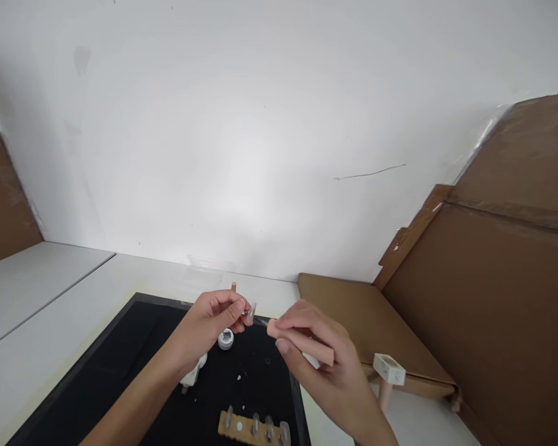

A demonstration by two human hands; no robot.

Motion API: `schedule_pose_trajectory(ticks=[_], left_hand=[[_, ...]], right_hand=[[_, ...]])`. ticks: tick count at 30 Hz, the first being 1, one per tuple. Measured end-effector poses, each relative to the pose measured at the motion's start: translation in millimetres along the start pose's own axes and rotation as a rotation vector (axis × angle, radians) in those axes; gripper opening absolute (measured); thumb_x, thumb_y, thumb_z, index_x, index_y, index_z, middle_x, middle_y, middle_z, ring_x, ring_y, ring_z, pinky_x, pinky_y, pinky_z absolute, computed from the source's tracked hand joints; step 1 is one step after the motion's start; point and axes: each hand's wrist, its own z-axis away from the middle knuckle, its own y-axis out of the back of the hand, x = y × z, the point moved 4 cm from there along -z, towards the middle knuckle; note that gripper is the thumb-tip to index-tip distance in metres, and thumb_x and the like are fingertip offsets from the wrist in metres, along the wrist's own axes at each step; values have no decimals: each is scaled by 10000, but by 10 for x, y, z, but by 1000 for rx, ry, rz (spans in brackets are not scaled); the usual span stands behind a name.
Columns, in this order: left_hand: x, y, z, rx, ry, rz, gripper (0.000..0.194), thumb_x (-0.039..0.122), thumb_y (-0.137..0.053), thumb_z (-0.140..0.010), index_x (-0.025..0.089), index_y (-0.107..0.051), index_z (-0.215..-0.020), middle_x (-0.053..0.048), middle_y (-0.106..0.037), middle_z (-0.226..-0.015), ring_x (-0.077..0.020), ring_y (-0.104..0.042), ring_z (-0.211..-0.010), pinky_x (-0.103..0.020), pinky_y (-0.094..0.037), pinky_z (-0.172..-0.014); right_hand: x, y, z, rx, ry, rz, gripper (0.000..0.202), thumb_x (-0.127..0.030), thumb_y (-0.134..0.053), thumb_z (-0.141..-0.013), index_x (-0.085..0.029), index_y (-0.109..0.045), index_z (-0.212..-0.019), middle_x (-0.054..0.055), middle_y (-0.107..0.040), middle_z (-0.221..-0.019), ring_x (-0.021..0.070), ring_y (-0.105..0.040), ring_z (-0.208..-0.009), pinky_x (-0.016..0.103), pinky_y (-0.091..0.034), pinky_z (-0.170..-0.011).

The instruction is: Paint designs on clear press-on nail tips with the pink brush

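My left hand (221,316) pinches a small clear piece shaped like a false nail tip (252,312), raised over the black mat. Closed around the pink handle of a thin brush-like tool (303,344), my right hand (325,365) points it leftward. The tool's thin end reaches the nail tip or comes very close; I cannot tell if they touch. Below my left hand stands a small round white jar (225,339) with greyish contents. Toward the front, a tan strip (246,428) carries several clear nail tips (269,426) standing up.
The black mat (116,347) lies on a white table (41,310). A white item (193,376) is partly behind my left forearm. At right are a flat cardboard box (348,316) and a white block (389,369) on a pink post. Cardboard sides and a white wall (242,136) surround the table.
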Motion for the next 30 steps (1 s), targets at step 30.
schedule_pose_trajectory(ticks=[30], left_hand=[[-300,-361,228,-29,122,131,201,330,-800,-711,161,-719,-782,-36,-747,-813,-98,-626,-662,-229,-494,-687]], right_hand=[[3,435,296,133,-36,267,82,-140,-588,-863,-222,-596,-853,-17,-629,-733,107,-555,-606,217,-416,-549]])
